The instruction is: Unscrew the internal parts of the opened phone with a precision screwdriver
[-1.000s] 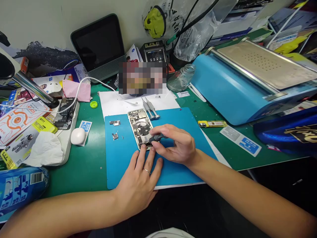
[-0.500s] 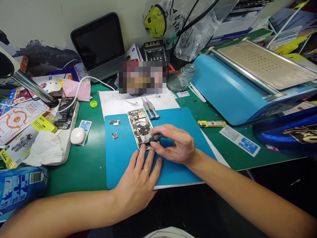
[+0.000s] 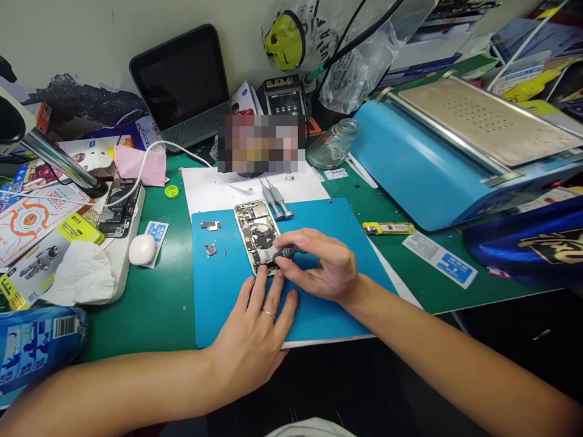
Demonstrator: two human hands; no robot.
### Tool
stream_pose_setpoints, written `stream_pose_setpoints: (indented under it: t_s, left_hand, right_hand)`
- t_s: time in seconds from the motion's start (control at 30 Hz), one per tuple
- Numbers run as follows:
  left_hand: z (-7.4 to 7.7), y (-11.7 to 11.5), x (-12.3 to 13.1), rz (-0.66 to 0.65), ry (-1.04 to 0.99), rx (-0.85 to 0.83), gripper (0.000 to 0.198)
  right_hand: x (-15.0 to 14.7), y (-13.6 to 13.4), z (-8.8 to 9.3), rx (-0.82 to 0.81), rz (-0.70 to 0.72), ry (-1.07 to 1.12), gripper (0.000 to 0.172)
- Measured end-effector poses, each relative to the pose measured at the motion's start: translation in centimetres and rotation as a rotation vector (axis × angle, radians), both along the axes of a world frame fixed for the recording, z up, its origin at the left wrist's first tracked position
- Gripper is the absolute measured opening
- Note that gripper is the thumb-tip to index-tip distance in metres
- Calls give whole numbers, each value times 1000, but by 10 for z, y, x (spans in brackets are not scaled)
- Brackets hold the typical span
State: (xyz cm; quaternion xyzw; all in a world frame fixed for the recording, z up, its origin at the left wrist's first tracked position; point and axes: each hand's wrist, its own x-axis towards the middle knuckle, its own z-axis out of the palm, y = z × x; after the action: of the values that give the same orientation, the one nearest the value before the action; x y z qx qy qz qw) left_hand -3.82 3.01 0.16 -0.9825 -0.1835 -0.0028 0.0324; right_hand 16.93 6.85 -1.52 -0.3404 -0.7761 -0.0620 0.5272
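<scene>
An opened phone (image 3: pixel 257 233) with its inner parts bare lies on a blue mat (image 3: pixel 218 303). My left hand (image 3: pixel 257 321) rests with fingers spread, its fingertips on the phone's near end. My right hand (image 3: pixel 321 264) pinches a dark screwdriver (image 3: pixel 291 251) between thumb and fingers, tilted over the lower part of the phone; its tip is too small to make out. Left of the phone sit two small phone parts, an upper one (image 3: pixel 210 225) and a lower one (image 3: pixel 210 249), with a tiny piece (image 3: pixel 225 252) beside them. Two grey screwdrivers (image 3: pixel 277 203) lie beyond the phone.
A blue machine with a metal plate (image 3: pixel 483 121) stands at right. Nearer are a yellow lighter-like item (image 3: pixel 388 228) and a glass jar (image 3: pixel 332 145). At left are a white earbud case (image 3: pixel 142 249), a tissue (image 3: pixel 84 273) and a second opened phone (image 3: pixel 121 206). A white cable (image 3: pixel 182 150) arches across.
The hands, phone and screwdriver keep almost the same places. Only a slight shift of the camera view shows.
</scene>
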Motion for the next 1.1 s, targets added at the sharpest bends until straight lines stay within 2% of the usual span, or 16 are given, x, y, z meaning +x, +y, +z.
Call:
stream_pose_setpoints:
  t_s: [0.23,1.1]
  left_hand:
    - [1,0,0,-3,0,-9,91]
    - [0,0,-1,-3,0,2,90]
  right_hand:
    - [0,0,1,1,-12,-4,58]
    - [-1,1,0,8,-13,8,65]
